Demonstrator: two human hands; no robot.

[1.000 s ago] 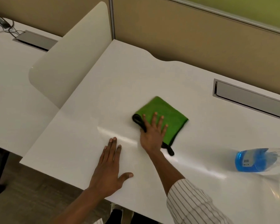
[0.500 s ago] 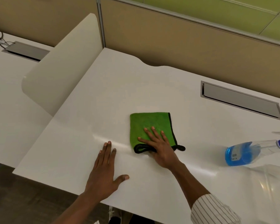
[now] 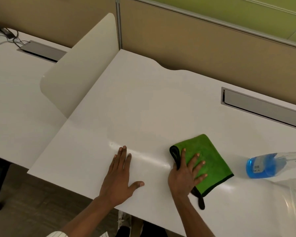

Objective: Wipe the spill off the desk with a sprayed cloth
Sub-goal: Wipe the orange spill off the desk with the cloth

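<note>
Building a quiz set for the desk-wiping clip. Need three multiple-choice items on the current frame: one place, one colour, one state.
1. Where does the spray bottle lie relative to the cloth?
A. To its left
B. To its right
C. On top of it

2. What colour is the liquid in the spray bottle?
A. Blue
B. Red
C. Yellow

3. How is the right hand placed?
A. Lifted clear of the desk
B. Gripping the spray bottle
C. Pressed flat on the cloth, fingers spread

Answers:
1. B: the bottle lies on its side near the desk's right edge, apart from the cloth.
2. A: blue liquid fills the bottle's base.
3. C: the palm and spread fingers cover the cloth's near left part, while the left hand rests flat on bare desk.
</note>
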